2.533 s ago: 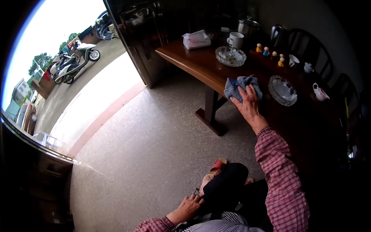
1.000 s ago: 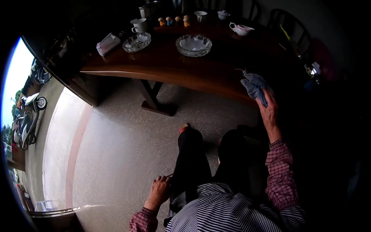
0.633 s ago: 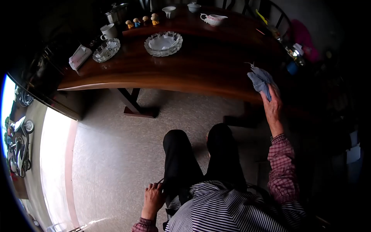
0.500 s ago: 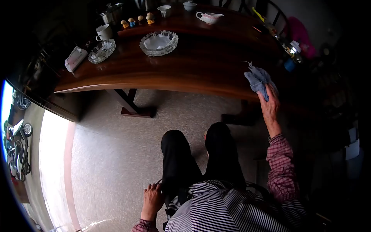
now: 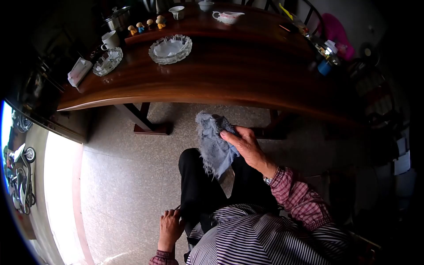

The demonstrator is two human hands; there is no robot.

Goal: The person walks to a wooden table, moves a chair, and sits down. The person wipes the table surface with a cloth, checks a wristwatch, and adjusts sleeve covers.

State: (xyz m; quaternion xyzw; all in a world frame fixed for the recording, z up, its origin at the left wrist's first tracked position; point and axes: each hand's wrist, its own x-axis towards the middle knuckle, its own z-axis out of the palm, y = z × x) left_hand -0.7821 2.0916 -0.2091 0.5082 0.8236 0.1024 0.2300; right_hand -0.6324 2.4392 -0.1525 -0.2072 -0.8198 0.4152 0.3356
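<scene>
A frayed grey-blue cloth (image 5: 216,143) hangs from my right hand (image 5: 248,145), whose thumb presses on top of it. My right hand is in front of the table edge, over my knees, and the cloth hangs above the floor and partly over my legs. Low beside my thigh is my left hand (image 5: 171,227), back upward, fingers curled, with a thin dark strip near the fingertips. What those fingers grip, if anything, is hidden. The dark wooden table (image 5: 212,84) stretches across in front of me.
On the table are a glass ashtray (image 5: 185,55), a second glass dish (image 5: 108,64), a tissue pack (image 5: 79,72), a white mug (image 5: 110,40), several small figurines (image 5: 150,24) and a patterned creamer (image 5: 228,17). A blue container (image 5: 324,67) sits at the right.
My right hand has moved left and toward me with the cloth, leaving the table's right edge. My left hand stays beside my thigh. The view has shifted slightly.
</scene>
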